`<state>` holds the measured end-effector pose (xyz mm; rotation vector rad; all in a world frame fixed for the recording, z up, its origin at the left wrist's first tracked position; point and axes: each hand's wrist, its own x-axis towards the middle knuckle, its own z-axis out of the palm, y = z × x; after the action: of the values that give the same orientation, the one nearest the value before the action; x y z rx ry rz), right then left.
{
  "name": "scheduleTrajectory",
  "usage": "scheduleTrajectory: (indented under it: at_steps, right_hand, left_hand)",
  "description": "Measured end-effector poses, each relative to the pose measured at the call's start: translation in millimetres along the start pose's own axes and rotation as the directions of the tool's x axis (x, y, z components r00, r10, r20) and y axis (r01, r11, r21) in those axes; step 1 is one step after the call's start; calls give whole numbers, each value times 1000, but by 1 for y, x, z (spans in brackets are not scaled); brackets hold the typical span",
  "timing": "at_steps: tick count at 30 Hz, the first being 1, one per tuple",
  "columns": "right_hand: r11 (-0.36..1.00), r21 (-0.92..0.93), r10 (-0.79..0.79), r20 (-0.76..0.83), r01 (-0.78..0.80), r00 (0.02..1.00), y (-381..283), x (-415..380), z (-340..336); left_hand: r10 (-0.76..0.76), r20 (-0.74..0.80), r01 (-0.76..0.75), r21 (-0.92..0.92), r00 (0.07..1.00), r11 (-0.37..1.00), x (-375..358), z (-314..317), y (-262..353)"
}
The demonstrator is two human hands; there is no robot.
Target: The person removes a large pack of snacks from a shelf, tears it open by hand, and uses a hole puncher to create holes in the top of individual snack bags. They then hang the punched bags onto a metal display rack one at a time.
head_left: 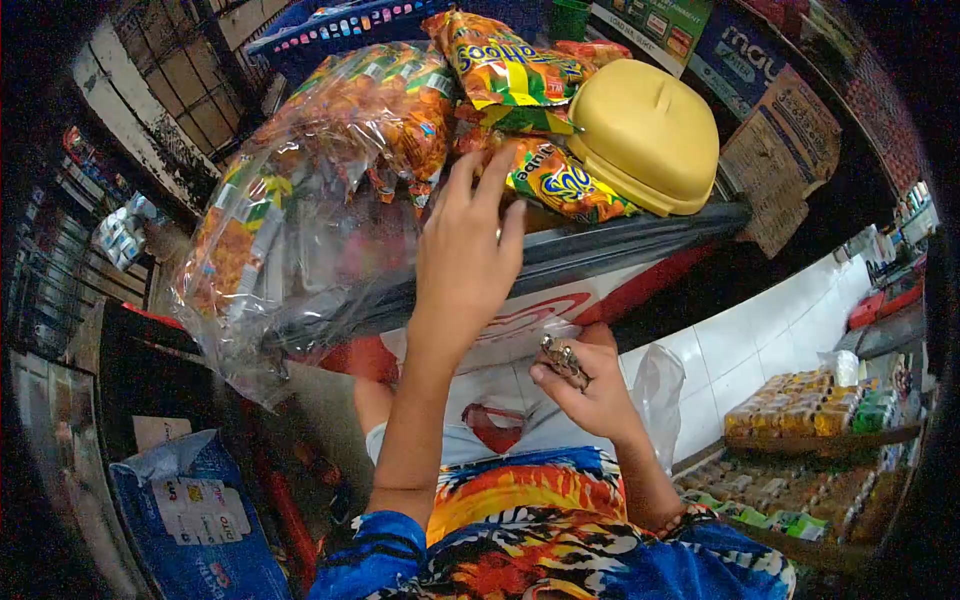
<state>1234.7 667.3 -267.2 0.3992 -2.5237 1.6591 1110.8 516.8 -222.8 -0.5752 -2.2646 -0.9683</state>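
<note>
My left hand reaches up to the snack packets, fingers stretched and a little apart. Its fingertips overlap the edge of an orange snack packet. Another orange packet rests above that one. To the left lies a large clear plastic bag holding several more orange packets. Lower down, near my body, my right hand is closed around a small metal plier-like tool, whose jaws point up and left. The handles are mostly hidden in the palm.
A yellow lidded container stands right of the packets, close to the dark counter edge. Behind is a blue basket. A blue box sits at lower left, and shelves of packed goods at right.
</note>
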Motion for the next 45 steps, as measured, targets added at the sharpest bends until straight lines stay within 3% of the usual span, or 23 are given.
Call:
scheduleTrajectory:
  at_steps: [1, 2, 4, 5, 7, 10, 13, 14, 17, 18, 20, 23, 24, 25, 27, 39, 45]
  right_hand:
    - [1000, 2, 2, 0, -2, 1000, -3, 6, -1]
    - [995, -10, -104, -29, 104, 994, -6, 16, -3]
    - [949, -61, -311, -59, 308, 949, -17, 41, -13]
    - [948, -59, -315, -59, 312, 947, -23, 57, -17]
    - [858, -83, -514, -125, 507, 849, -36, 89, -21]
    - [890, -121, -452, -132, 439, 882, -57, 131, -19]
    - [908, -95, -418, -106, 409, 902, -45, 162, 3]
    - [882, -256, -418, -32, 396, 908, -43, 163, 6]
    - [888, -324, -350, -17, 326, 937, -43, 158, 7]
    - [890, -317, -344, 2, 327, 939, -42, 158, 6]
    - [884, -325, -352, 11, 336, 936, -41, 159, 6]
    - [880, -330, -344, 53, 341, 938, -44, 160, 6]
    - [898, -296, -325, 49, 325, 944, -47, 159, 5]
    - [915, -263, -305, 45, 306, 951, -48, 159, 4]
    - [918, -256, -301, 48, 303, 952, -45, 160, 5]
    - [907, -253, -326, 86, 337, 941, -44, 160, 3]
    - [909, -249, -324, 87, 335, 942, -41, 160, 4]
  left_hand:
    - [15, -1, -15, 90, 1000, 996, -5, -2, -3]
    - [-71, -11, 71, 63, 997, 995, -8, -6, 0]
    - [-47, -13, 48, 89, 999, 995, -16, -10, 5]
    - [-25, -17, 27, 117, 1000, 993, -16, -12, 6]
    - [-9, -25, 13, 174, 1000, 985, -15, -16, 3]
    - [-45, 25, 42, 102, 999, 994, -13, -25, -1]
    - [-323, 157, 345, -141, 933, 928, -6, -35, -10]
    - [-314, 148, 326, -64, 938, 943, -2, -40, -7]
    - [-201, 129, 202, 8, 971, 979, -8, -34, -12]
    - [-201, 134, 202, 8, 970, 979, -10, -32, -12]
    - [-110, 96, 88, 203, 989, 975, -14, -29, -10]
    - [-149, 107, 123, 219, 983, 968, -17, -29, -7]
    - [-137, 100, 97, 328, 986, 940, -18, -28, -5]
    - [-146, 93, 108, 327, 985, 939, -20, -25, -6]
    - [74, -36, -56, 364, 997, 930, -26, -18, -11]
    - [162, -57, -125, 404, 985, 906, -28, -12, -14]
    - [96, -17, -82, 392, 995, 917, -29, -14, -11]
